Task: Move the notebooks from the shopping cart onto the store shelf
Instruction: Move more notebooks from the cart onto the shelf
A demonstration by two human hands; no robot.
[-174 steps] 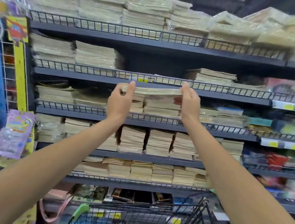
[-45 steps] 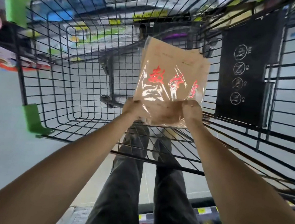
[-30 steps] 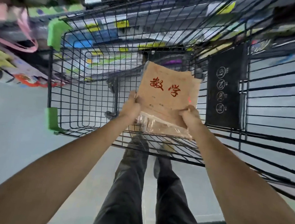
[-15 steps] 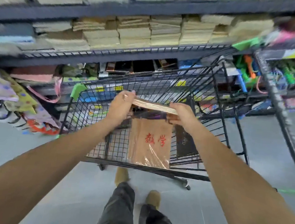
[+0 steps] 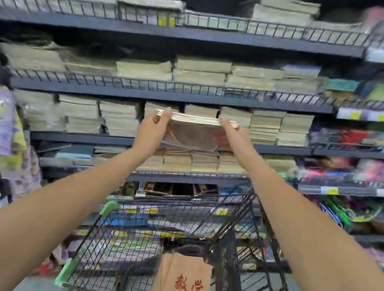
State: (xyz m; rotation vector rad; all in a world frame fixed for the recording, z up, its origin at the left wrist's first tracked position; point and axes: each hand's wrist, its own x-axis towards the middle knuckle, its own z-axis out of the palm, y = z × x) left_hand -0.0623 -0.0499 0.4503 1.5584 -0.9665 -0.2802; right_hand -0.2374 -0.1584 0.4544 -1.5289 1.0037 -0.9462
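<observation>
Notebooks [image 5: 197, 120] flat between my left hand [image 5: 150, 132] and right hand [image 5: 234, 135], both gripping the ends, long axis 9-to-3; shelf [image 5: 79, 136] gap at 12; another notebook [image 5: 181, 285] in cart [image 5: 94, 234].

red "数学" on cart's notebook pack [image 5: 181, 285]

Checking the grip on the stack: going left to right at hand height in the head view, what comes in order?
left hand → stack of notebooks held flat between both hands → right hand
</observation>
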